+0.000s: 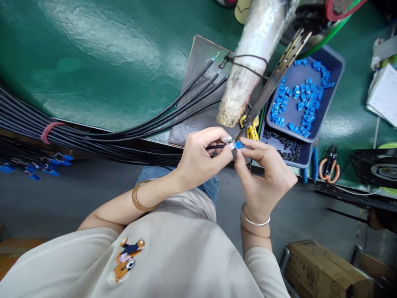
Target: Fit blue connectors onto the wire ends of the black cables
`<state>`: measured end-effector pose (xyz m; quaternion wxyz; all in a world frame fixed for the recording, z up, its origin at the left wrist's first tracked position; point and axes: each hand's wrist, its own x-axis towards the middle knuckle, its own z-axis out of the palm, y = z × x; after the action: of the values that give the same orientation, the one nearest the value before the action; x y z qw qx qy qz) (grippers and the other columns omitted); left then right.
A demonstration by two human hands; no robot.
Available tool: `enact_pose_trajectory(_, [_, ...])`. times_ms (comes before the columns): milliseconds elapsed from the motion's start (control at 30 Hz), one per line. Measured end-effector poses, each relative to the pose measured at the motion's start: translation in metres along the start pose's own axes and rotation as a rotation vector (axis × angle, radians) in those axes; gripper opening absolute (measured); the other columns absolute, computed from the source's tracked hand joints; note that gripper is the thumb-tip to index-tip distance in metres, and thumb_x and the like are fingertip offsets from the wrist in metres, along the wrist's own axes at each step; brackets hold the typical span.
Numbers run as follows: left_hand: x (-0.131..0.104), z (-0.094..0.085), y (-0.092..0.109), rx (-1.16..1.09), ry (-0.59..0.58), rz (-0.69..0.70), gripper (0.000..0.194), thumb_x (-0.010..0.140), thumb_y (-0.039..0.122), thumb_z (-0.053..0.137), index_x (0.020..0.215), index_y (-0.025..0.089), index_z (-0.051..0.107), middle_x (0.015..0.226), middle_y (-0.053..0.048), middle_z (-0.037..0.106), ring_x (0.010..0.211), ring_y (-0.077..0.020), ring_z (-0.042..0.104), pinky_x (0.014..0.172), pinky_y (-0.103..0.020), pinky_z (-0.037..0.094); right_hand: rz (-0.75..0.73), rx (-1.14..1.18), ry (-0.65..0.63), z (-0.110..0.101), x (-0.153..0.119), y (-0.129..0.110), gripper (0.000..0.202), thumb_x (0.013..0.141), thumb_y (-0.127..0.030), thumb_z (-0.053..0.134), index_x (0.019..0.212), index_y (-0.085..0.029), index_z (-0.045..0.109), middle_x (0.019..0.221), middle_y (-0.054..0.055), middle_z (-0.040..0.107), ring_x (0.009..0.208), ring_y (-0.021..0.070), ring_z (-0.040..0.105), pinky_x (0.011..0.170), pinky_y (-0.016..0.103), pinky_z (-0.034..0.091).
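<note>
My left hand (206, 155) is closed round a black cable (216, 147), its fingertips at the stripped end. Between the thumb and a finger of my right hand (265, 171) is a small blue connector (239, 145). The cable's wire end and the connector meet between my two hands. A soldering iron (266, 95) slants down from above, its tip close to the connector. Beside it a wrapped duct (245, 74) hangs over the bench, its lower end just above my fingers.
A grey tray (339, 78) holds several blue connectors, over another tray (307, 159) of small black parts. Yellow strippers (252, 128) and orange-handled cutters (329, 169) lie nearby. Bundled black cables (80, 138) run left. A cardboard box (325, 265) stands on the floor.
</note>
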<state>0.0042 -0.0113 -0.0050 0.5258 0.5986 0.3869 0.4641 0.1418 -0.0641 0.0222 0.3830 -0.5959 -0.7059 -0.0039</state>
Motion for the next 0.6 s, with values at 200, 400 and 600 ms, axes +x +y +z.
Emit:
enact_pose_trajectory(200, [-0.0004, -0.0022, -0.0012, 0.029, -0.023, 0.035, 0.007, 0.078, 0.013, 0.062, 0.073, 0.016, 0.058, 0.068, 0.002, 0.054, 0.055, -0.0059, 0.044, 0.047, -0.017, 0.033, 0.009, 0.012, 0.004, 0.0001, -0.0007, -0.0004, 0.016, 0.082, -0.01, 0.069, 0.088, -0.023, 0.063, 0.095, -0.001, 0.076, 0.09, 0.0148, 0.074, 0.079, 0.027, 0.06])
enact_pose_trajectory(400, [-0.0002, -0.0033, -0.002, 0.053, -0.026, 0.034, 0.007, 0.077, 0.014, 0.062, 0.072, 0.017, 0.059, 0.07, 0.001, 0.058, 0.058, -0.0072, 0.048, 0.048, -0.018, 0.034, 0.016, -0.007, -0.005, 0.0004, -0.0006, -0.0007, 0.015, 0.082, -0.011, 0.068, 0.087, -0.024, 0.063, 0.095, 0.0, 0.076, 0.09, 0.0156, 0.074, 0.079, 0.03, 0.061])
enact_pose_trajectory(600, [0.002, -0.0052, -0.0007, 0.045, -0.048, 0.06, 0.007, 0.077, 0.013, 0.062, 0.071, 0.015, 0.062, 0.07, 0.001, 0.06, 0.057, -0.0065, 0.047, 0.051, -0.018, 0.037, 0.006, -0.014, 0.018, 0.0022, -0.0006, -0.0004, 0.015, 0.082, -0.01, 0.069, 0.087, -0.023, 0.063, 0.095, 0.0, 0.076, 0.089, 0.0149, 0.074, 0.078, 0.028, 0.061])
